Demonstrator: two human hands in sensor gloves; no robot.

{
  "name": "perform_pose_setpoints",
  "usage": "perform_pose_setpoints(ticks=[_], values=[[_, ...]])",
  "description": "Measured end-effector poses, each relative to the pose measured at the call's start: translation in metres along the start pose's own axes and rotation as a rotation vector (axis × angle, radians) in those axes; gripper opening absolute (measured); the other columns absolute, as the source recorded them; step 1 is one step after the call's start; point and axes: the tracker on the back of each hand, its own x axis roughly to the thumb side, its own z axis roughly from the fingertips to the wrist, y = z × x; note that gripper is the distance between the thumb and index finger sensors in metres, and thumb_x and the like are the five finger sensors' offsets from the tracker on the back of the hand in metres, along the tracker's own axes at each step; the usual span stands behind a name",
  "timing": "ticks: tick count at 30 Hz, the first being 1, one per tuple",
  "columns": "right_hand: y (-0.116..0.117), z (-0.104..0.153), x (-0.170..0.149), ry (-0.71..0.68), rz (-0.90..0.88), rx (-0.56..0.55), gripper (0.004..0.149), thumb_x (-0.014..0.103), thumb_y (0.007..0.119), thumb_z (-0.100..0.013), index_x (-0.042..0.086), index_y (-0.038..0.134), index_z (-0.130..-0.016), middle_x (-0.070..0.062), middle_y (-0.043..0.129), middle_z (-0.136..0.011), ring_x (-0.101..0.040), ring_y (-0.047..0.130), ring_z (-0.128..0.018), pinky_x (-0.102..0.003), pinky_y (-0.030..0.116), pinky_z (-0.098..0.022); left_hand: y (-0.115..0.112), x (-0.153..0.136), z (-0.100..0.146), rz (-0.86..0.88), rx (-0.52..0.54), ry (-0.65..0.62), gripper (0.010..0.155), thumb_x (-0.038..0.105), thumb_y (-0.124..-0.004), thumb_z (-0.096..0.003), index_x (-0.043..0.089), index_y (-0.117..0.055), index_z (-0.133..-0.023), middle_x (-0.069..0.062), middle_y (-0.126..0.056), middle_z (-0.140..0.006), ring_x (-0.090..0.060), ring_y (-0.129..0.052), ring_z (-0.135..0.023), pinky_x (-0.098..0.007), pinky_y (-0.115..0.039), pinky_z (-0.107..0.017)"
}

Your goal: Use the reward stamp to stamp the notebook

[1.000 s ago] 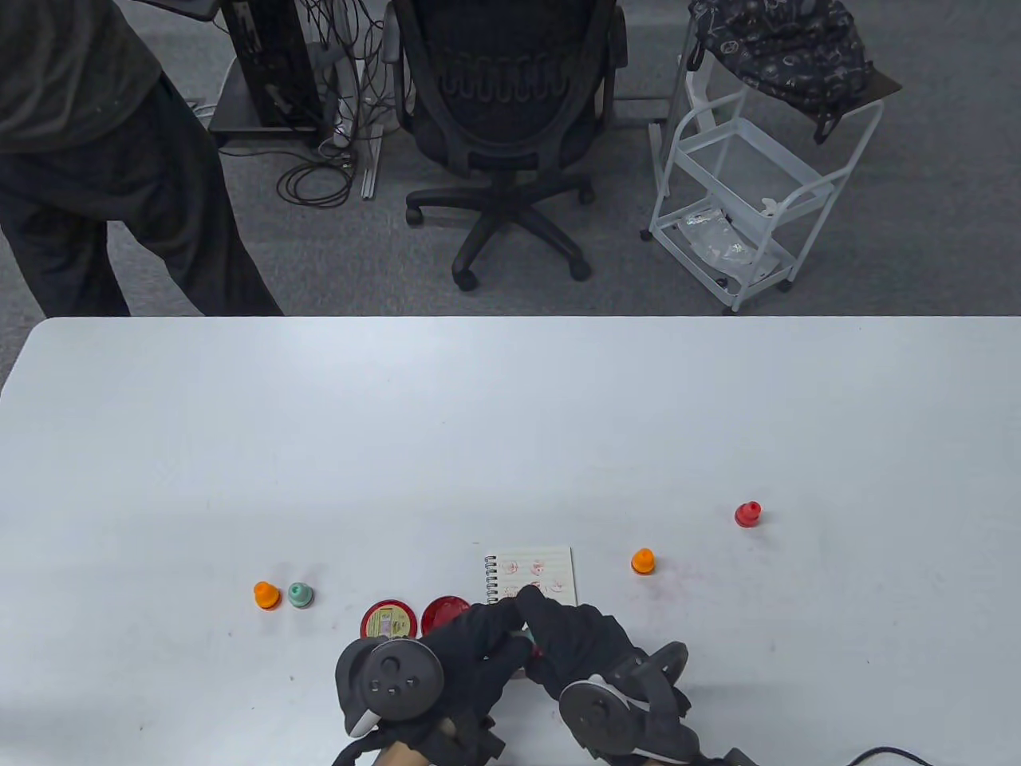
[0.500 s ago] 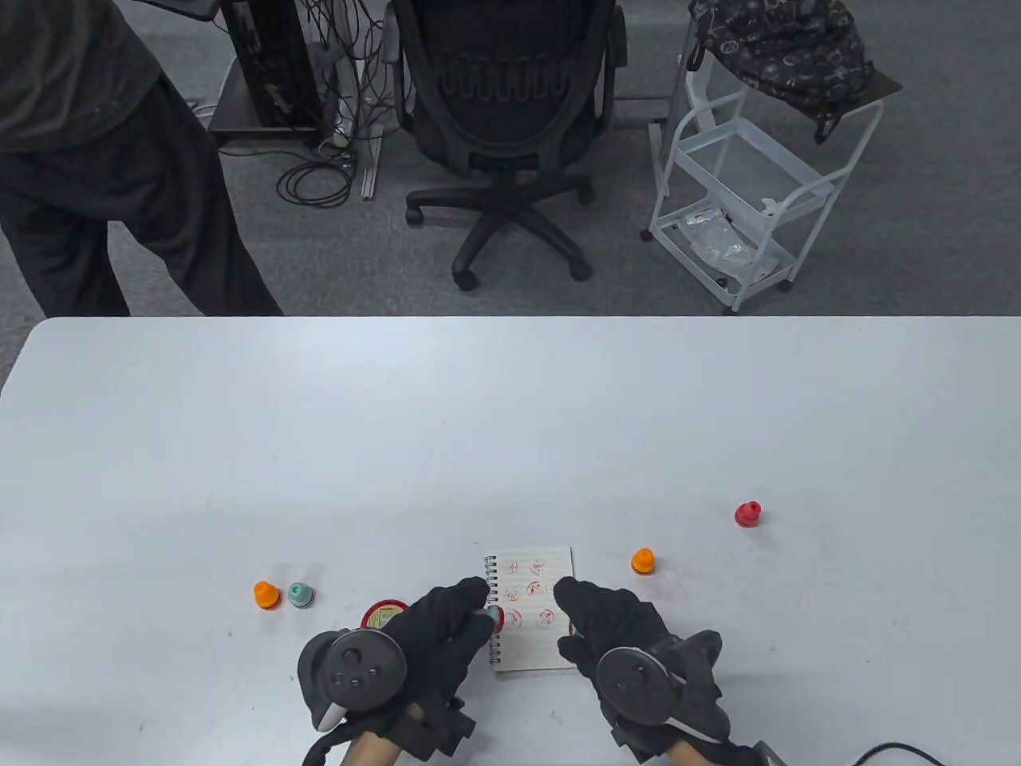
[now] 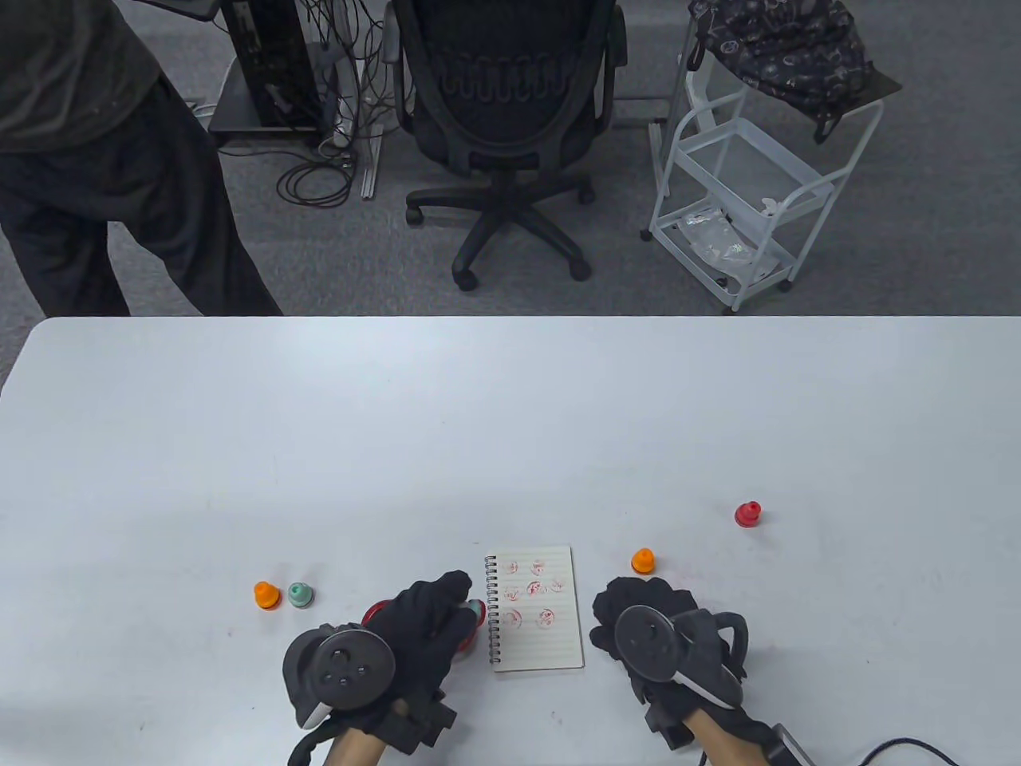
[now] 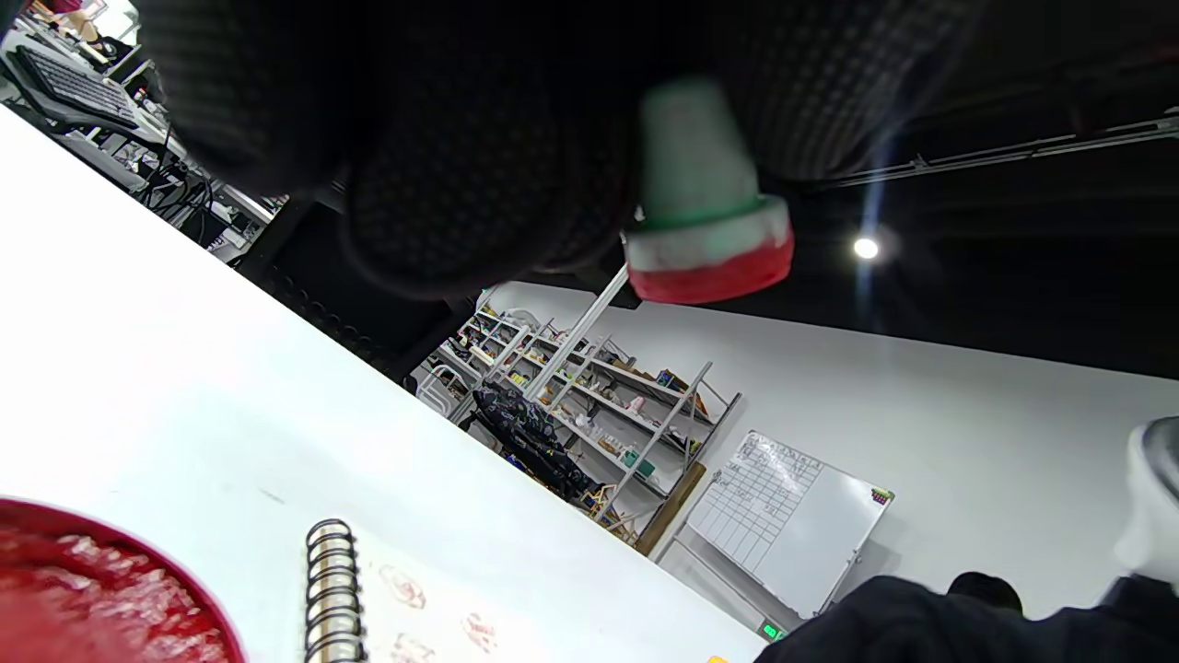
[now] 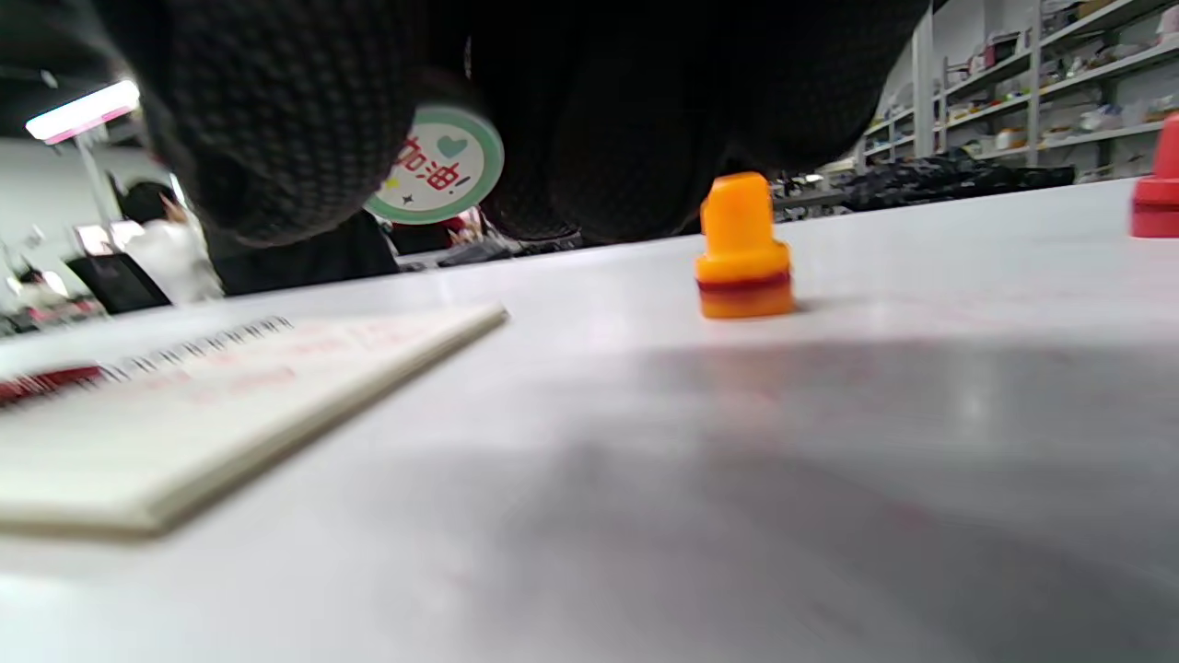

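Observation:
The spiral notebook (image 3: pixel 536 610) lies open near the table's front edge, several red stamp marks on its upper half. Just left of it my left hand (image 3: pixel 459 604) pinches a green stamp (image 3: pixel 477 610) with a red-inked base (image 4: pixel 705 216), held above the red ink pad (image 4: pixel 92 589). To the right of the notebook, off the page, is my right hand (image 3: pixel 638 594), fingers curled. The right wrist view shows a round green-rimmed cap (image 5: pixel 442 166) with a printed label held in those fingers.
An orange stamp (image 3: pixel 643 561) stands just beyond my right hand and a red stamp (image 3: pixel 748 514) further right. Another orange stamp (image 3: pixel 266 594) and a green stamp (image 3: pixel 300 594) stand at the left. The ink pad's lid (image 3: pixel 373 613) peeks out under my left hand.
The hands were joined over the notebook and have parted. The left moved left with the stamp to above the ink pad; the right drew off to the right, uncovering the page.

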Motion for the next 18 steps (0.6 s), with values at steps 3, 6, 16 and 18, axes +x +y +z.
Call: perform_pose_setpoints(ticks=[3,6,16,18], values=[[0.01,-0.006,0.001,0.027,0.1,0.058,0.045,0.045,0.086,-0.033,0.038,0.073,-0.076,0.01,0.078,-0.091,-0.018,0.082,-0.076,-0.046,0.066,-0.066,0.0,0.0,0.0,-0.014,-0.005,-0.004,0.05,0.034,-0.082,-0.0499,0.006,-0.082,-0.091,-0.01,-0.096,-0.075,-0.03,-0.101,-0.05,-0.05,-0.084,-0.044],[0.016,-0.009,0.002,0.028,0.094,0.096,0.047,0.042,0.087,-0.034,0.04,0.07,-0.079,0.012,0.076,-0.093,-0.019,0.08,-0.08,-0.049,0.063,-0.068,0.001,0.0,0.0,-0.022,-0.005,-0.007,0.05,0.034,-0.082,-0.05,0.006,-0.082,-0.092,-0.01,-0.096,-0.075,-0.03,-0.101,-0.05,-0.05,-0.084,-0.044],[0.016,-0.01,0.002,0.006,0.051,0.134,0.052,0.044,0.084,-0.034,0.039,0.068,-0.084,0.008,0.078,-0.095,-0.022,0.084,-0.079,-0.051,0.065,-0.067,-0.001,0.001,-0.001,-0.056,-0.022,-0.022,0.05,0.034,-0.082,-0.05,0.007,-0.082,-0.091,-0.01,-0.096,-0.075,-0.03,-0.101,-0.05,-0.05,-0.084,-0.044],[0.015,-0.008,0.004,-0.01,0.081,0.134,0.052,0.043,0.084,-0.034,0.039,0.069,-0.084,0.007,0.078,-0.095,-0.023,0.084,-0.079,-0.051,0.066,-0.067,0.0,0.001,-0.001,-0.064,-0.025,-0.025,0.05,0.034,-0.082,-0.05,0.006,-0.082,-0.091,-0.01,-0.096,-0.075,-0.03,-0.101,-0.05,-0.05,-0.084,-0.044]])
